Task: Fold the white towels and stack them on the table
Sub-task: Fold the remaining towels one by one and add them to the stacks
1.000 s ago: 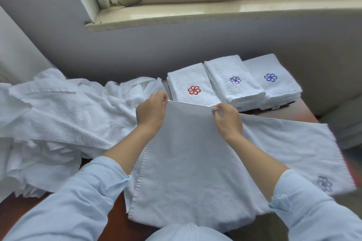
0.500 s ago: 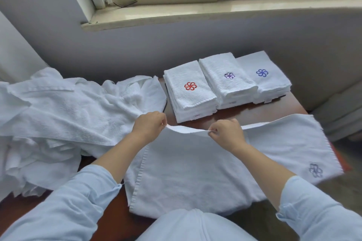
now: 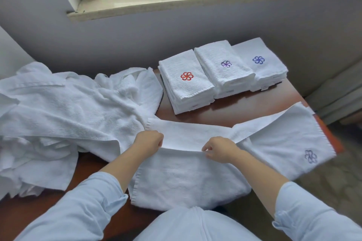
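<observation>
On the brown surface (image 3: 235, 109), the left grip (image 3: 149, 141) and right grip (image 3: 220, 149) each pinch the towel (image 3: 186, 180) along its fold.

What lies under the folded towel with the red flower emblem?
More folded white towels are stacked beneath the red-emblem towel, their edges showing at the front. The pile rests on the brown table. Their emblems and the tabletop beneath are covered.

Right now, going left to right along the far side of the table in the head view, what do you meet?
heap of unfolded towels → red-emblem stack → purple-emblem stack → blue-emblem stack
</observation>
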`<state>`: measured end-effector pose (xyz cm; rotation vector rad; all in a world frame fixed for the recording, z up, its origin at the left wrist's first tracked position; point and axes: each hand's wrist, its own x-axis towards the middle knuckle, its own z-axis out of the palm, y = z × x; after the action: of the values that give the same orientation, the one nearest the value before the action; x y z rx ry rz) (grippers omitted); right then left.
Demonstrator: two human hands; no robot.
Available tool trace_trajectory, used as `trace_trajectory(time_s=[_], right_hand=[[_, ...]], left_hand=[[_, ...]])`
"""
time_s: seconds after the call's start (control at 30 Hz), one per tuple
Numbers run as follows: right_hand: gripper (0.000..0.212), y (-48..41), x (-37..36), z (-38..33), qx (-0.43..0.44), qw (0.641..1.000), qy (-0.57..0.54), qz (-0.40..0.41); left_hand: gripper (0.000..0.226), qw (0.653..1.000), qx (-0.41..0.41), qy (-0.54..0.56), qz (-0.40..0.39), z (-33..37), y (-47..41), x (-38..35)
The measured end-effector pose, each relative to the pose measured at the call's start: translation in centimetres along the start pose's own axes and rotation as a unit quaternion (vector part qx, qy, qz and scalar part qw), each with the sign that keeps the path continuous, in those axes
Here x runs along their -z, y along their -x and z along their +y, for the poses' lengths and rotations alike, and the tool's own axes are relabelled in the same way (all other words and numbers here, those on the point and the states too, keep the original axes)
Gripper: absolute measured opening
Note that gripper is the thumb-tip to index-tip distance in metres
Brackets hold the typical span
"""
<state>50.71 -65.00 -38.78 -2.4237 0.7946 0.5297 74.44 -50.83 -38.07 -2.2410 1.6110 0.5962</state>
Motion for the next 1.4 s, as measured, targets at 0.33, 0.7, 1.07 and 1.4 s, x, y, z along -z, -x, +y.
trace_trajectory(time_s=[0.33,0.7,1.07,1.4], right_hand=[[0.041,2.2,-0.7,1.3,-0.026,0.988,-0.071,0.131],[0.044,7.6,2.3,9.2,-0.163,0.969,-0.066,0.173],[0.061,9.2,5.7,24.1,-0.22,0.97,-0.074,0.07],[0.083,8.0,6.7,31.4,-0.128,0.99,-0.01,-0.064]], left_hand=[[0.034,0.996,-0.032,0.077,0.036,4.3,-1.7,0.0],[0.032,0.977,-0.134,0.152,0.072,15.8,-4.6,4.3],[0.05,0.983,-0.103,0.137,0.063,30.1,-11.7,6.9],[0.054,0.992,-0.019,0.091,0.084,37.3,-16.2,6.6]])
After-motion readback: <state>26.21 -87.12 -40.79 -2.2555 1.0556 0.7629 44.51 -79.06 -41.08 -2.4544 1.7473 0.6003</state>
